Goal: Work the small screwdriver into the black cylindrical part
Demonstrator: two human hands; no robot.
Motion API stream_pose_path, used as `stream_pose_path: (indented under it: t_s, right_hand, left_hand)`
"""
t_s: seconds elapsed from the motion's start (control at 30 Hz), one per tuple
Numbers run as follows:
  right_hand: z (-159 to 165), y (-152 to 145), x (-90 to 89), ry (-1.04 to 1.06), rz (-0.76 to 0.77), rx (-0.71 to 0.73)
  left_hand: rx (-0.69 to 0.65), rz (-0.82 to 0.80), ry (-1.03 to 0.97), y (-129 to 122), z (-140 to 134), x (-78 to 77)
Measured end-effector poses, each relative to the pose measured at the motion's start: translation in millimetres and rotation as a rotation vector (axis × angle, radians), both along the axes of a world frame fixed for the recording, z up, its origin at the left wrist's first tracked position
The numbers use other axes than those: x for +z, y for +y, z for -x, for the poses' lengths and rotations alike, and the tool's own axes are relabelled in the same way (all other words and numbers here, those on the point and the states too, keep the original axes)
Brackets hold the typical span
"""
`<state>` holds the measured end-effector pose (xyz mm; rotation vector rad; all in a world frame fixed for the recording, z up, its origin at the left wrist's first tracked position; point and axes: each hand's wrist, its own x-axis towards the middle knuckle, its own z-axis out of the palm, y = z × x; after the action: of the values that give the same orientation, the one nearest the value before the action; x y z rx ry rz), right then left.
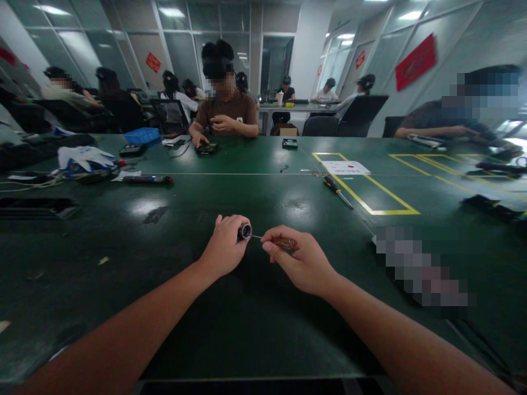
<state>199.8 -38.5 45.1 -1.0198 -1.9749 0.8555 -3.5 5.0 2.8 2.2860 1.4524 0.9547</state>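
Screwdriver (284,242), pinched between thumb and curled fingers of the right hand (303,259), lies crosswise over the green table (230,192), its thin shaft pointing left to the round end of a dark cylinder (244,232) gripped by the left hand (224,246), tip contact unclear.

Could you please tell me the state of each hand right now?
Left hand: closed around a dark cylindrical part, its round end exposed.
Right hand: closed on a thin-shafted screwdriver, which points toward that part.
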Motion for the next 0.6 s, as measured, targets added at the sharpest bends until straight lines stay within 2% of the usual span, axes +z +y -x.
stream_pose_path:
  t_s: [0.17, 0.3, 0.47, 0.6]
  right_hand:
    - [-2.1, 3.8, -3.0, 0.159, 0.109, 0.074]
    - [-2.0, 8.1, -5.7, 0.267, 0.147, 0.024]
    - [-0.5, 10.2, -8.4, 0.276, 0.192, -0.079]
    - [0.0, 9.5, -5.1, 0.163, 0.179, -0.134]
  left_hand:
    - [0.006, 0.024, 0.019, 0.0, -0.3, 0.8]
    - [0.004, 0.024, 0.019, -0.1, -0.5, 1.0]
    - [0.022, 0.015, 0.031, 1.5, 0.6, -1.0]
    - [0.042, -0.002, 0.052, 2.5, 2.0, -2.0]
